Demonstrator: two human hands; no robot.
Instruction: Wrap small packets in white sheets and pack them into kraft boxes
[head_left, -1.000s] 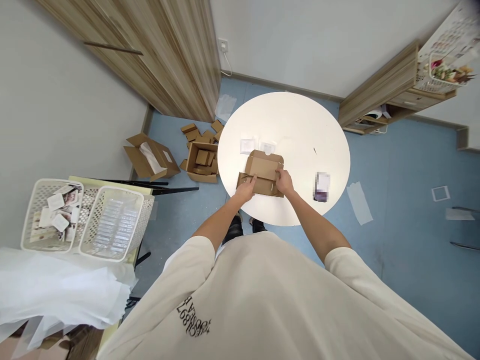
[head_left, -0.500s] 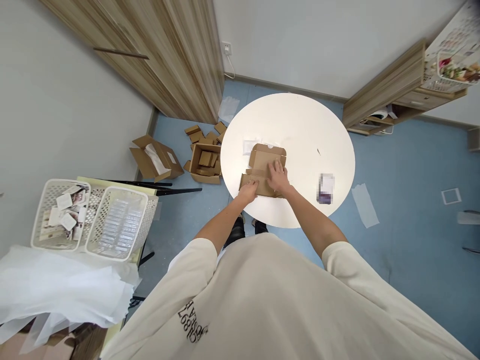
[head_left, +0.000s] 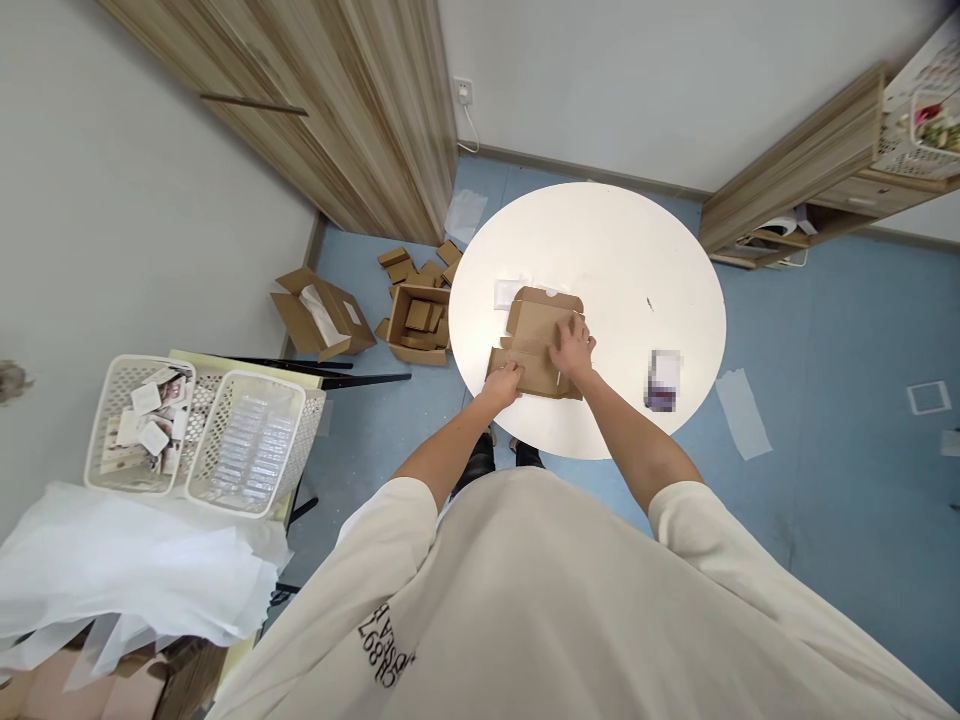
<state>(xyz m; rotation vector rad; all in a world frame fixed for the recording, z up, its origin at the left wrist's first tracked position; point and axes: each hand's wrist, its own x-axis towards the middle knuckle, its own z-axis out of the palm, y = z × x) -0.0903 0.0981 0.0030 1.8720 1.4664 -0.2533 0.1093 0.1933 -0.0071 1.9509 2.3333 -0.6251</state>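
Note:
A flat, unfolded brown cardboard box lies on the round white table, its tabbed lid pointing away from me. My left hand pinches the left flap near the front corner. At the right edge, my right hand has its fingers bent around the side flap, with the thumb on the inner face. Part of the right flap is hidden under that hand. Behind the box, a clear plastic packet rests on the tabletop.
A blurred-out item and a small dark object are on the table's right. Small boxes fill an open carton on the floor at left. White baskets and white sheets occupy the side table. A cabinet stands back right.
My right hand has shifted from lying on the box's inner face to its right edge, with fingers more bent. My left hand stays at the left flap. The view has shifted slightly.

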